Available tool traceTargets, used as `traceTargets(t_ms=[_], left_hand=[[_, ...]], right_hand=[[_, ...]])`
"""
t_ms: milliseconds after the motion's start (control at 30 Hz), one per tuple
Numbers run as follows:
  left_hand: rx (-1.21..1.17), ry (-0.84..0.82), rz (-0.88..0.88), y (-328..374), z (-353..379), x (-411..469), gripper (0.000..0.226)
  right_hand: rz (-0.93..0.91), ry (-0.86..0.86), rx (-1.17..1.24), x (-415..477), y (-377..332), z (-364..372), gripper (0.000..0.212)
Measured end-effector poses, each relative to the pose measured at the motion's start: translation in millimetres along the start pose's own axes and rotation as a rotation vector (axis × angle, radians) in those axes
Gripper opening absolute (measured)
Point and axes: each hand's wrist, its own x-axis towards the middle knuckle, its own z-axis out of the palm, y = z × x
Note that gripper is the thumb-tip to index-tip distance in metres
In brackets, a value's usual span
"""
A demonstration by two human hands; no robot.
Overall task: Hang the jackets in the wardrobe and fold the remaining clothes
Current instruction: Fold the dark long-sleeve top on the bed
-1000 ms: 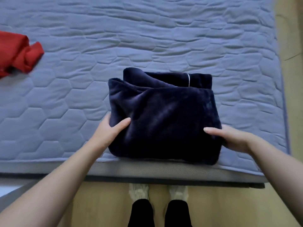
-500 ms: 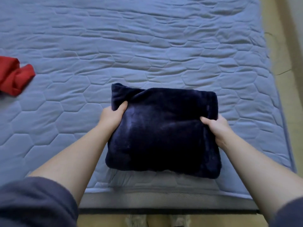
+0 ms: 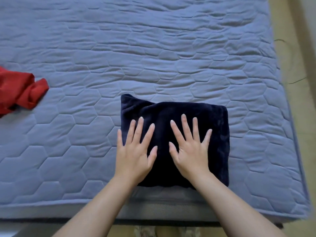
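Navy plush garment (image 3: 210,127), folded to a squarish pad, lies flat on the quilted grey-blue mattress (image 3: 153,48), near its front edge, right of centre. L hand (image 3: 135,149) rests palm-down on garment's left part, fingers straight + spread, little finger at the cloth's left edge. R hand (image 3: 189,149) likewise palm-down on the middle, fingers splayed, nothing grasped. Hands side by side, thumbs apart. Red garment (image 3: 18,91) crumpled at mattress's far left, well apart from navy one. Tan floor (image 3: 301,82) along the right.
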Motion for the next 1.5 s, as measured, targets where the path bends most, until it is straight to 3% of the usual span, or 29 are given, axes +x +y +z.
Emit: traceTargets(t_ms=[100, 200, 367, 500, 600, 667, 733, 800, 900, 967, 1033, 1100, 1200, 1300, 1400, 1433, 1500], left_hand=[[0.058, -0.066, -0.075, -21, 45, 30, 0.064], [0.081, -0.055, -0.089, -38, 87, 48, 0.068], [0.006, 0.014, -0.125, -45, 98, 54, 0.072], [-0.187, -0.022, -0.371, -37, 73, 37, 0.067], [-0.306, -0.023, -0.452, -35, 60, 24, 0.063], [-0.489, -0.012, -0.617, -33, 53, 19, 0.060], [-0.622, 0.009, -0.754, -30, 41, 16, 0.059], [-0.497, 0.103, -0.629, -22, 25, 12, 0.057], [-0.192, 0.205, -0.130, -6, 12, 26, 0.060], [-0.060, 0.141, 0.133, 2, 17, 53, 0.061], [0.067, 0.019, 0.189, -2, 34, 81, 0.060], [0.120, -0.076, 0.030, -21, 57, 101, 0.066], [0.034, -0.161, -0.318, -49, 79, 109, 0.077], [-0.072, -0.085, -0.337, -50, 76, 102, 0.084], [-0.521, 0.036, -0.457, -51, 54, 84, 0.080], [-0.734, -0.008, -0.564, -55, 47, 74, 0.071], [-1.073, -0.248, -0.752, -64, 36, 46, 0.058]], right_hand=[[0.080, -0.076, -0.119, 26, 12, 43, 0.069], [0.111, -0.033, -0.178, 43, 20, 81, 0.069], [0.095, 0.034, -0.186, 48, 25, 94, 0.068], [0.093, -0.015, -0.174, 28, 37, 68, 0.062], [0.325, -0.104, -0.166, 1, 69, 49, 0.061], [0.554, -0.211, -0.110, -21, 96, 33, 0.062], [0.624, -0.265, -0.163, -39, 108, 18, 0.062], [0.489, -0.146, -0.207, -42, 99, 3, 0.062], [0.164, 0.070, -0.140, -12, 61, -9, 0.064], [-0.001, 0.072, -0.137, 25, 36, -5, 0.063], [-0.071, -0.016, -0.193, 58, 26, 13, 0.060], [-0.033, -0.076, -0.239, 77, 36, 38, 0.060], [0.108, -0.019, -0.206, 79, 61, 65, 0.063], [0.272, -0.004, -0.097, 69, 73, 65, 0.066], [0.496, 0.015, 0.100, 49, 85, 47, 0.069], [0.582, 0.022, 0.186, 37, 93, 40, 0.071], [0.707, -0.011, 0.447, 11, 106, 25, 0.066]])
